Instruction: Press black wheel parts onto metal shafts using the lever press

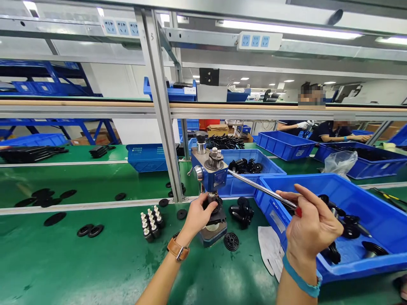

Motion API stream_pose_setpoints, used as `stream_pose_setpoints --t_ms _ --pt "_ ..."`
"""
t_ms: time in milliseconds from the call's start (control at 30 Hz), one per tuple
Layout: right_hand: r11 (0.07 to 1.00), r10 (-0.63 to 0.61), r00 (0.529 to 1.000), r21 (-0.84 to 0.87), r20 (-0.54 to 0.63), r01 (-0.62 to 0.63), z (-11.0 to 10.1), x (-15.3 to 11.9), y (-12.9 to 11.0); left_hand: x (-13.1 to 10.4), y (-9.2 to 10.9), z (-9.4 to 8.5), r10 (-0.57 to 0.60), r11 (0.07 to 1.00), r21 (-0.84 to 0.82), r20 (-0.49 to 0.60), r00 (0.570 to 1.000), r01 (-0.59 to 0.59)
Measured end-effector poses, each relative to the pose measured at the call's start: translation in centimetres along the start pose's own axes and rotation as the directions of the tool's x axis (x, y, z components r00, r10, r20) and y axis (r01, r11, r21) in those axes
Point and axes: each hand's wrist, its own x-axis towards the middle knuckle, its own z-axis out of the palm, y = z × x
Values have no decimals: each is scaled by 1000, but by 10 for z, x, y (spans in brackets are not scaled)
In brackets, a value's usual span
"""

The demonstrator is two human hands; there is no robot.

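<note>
A blue hand press (210, 169) stands on the green bench in front of me. My left hand (199, 215) curls its thumb and fingers around a black round part (216, 206) under the press ram; fingers partly hide it. Off to the right, my right hand (313, 226) is closed around the end of the long metal lever (254, 184), near its red tip. A black slotted disc (231, 242) lies beside the press base. Left of my wrist, black cylindrical pieces with white tops (151, 223) stand in a tight group.
A big blue bin (356, 267) of black reel-like parts sits at right, beside a white glove (270, 250). Another bin (238, 186) is behind the press. Black discs (90, 230) lie at left. An aluminium post (162, 101) rises behind. Two people work across the line.
</note>
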Motion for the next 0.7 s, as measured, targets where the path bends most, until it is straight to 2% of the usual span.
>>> stream_pose_setpoints --t_ms 67,300,400,467,533,567,600,633,700 --pt "1000 -23 999 -6 -22 23 -1 -2 3 1 2 1 21 1000 13 -24 1000 -20" --pt "999 13 999 -35 51 -11 -10 -2 7 8 11 -1 -13 1000 -27 -34 999 13" --pt "989 25 986 -145 164 -1 -5 17 -8 3 17 -3 19 996 86 -78 997 -13" --pt "973 5 957 -223 291 63 8 41 -24 -7 25 7 116 978 186 -99 988 -96" --pt "947 -39 901 -272 432 171 29 69 -42 -20 39 34 252 941 237 -20 968 -240" --pt "933 -59 868 -283 493 224 41 84 -50 -26 48 55 320 917 228 69 945 -327" --pt "918 -77 837 -288 541 271 52 97 -56 -31 58 79 390 884 201 181 903 -422" --pt "905 -91 811 -292 578 310 63 109 -60 -33 68 106 458 837 170 302 836 -520" --pt "876 -93 773 -317 628 363 78 124 -66 -31 88 161 549 736 130 461 697 -665"
